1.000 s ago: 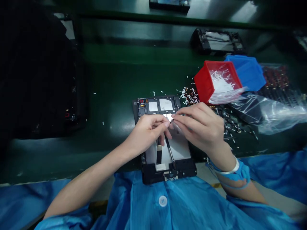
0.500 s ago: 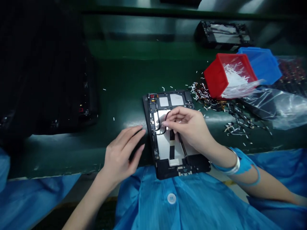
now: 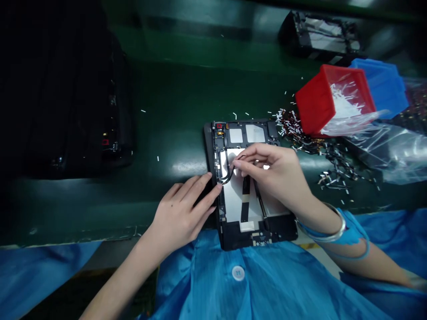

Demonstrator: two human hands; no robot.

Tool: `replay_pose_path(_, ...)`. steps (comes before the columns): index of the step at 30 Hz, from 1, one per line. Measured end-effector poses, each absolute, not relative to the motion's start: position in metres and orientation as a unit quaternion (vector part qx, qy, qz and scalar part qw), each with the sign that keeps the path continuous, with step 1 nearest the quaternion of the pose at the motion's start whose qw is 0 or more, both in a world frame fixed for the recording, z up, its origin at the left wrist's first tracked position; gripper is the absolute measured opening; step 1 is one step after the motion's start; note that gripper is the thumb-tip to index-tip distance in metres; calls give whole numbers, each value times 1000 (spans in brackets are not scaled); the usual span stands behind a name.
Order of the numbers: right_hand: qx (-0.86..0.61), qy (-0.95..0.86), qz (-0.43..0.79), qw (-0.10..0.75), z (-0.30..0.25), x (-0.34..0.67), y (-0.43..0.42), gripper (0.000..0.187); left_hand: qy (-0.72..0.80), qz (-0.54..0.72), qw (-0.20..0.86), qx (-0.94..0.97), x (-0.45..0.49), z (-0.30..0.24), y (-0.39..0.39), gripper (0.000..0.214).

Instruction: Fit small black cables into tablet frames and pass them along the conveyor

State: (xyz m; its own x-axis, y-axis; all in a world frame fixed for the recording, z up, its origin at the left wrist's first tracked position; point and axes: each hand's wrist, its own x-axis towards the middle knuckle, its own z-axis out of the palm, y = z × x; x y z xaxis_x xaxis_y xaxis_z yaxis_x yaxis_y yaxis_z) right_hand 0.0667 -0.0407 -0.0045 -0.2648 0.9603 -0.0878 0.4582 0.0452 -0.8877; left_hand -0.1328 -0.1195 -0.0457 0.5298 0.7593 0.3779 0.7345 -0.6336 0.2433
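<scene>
An opened tablet [image 3: 233, 195] lies at the table's front edge, its inner parts and pale battery plates showing. My right hand [image 3: 276, 171] is over it, thumb and fingers pinched on a thin black cable [image 3: 228, 177]. That cable curves down to the tablet's left side. My left hand [image 3: 187, 209] rests at the tablet's left edge with fingers stretched out, and a fingertip touches near the cable's lower bend. Two dark flat strips, one of them a ribbon cable [image 3: 245, 202], run down the battery beneath my right hand.
A red bin [image 3: 313, 102] of small white pieces leans beside a blue bin [image 3: 383, 84]. Near them lie loose cables [image 3: 336, 160] and a clear plastic bag [image 3: 396, 151]. Stacked devices [image 3: 327, 40] stand at the back right. A large dark stack [image 3: 60, 98] fills the left.
My left hand has moved right, from beside the tablet onto its left edge near the cable. My right hand still pinches the cable. The view has shifted slightly.
</scene>
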Motion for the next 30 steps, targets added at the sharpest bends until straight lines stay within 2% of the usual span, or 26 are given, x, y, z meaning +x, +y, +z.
replay_pose_path(8,-525,-739,358,222,-1,74,-27,11,428,215,61,876,-135,-43,-120,37)
replay_pose_path(30,-534,-715,389,229,-8,73,-20,11,436,188,2,880,-132,-43,-120,37)
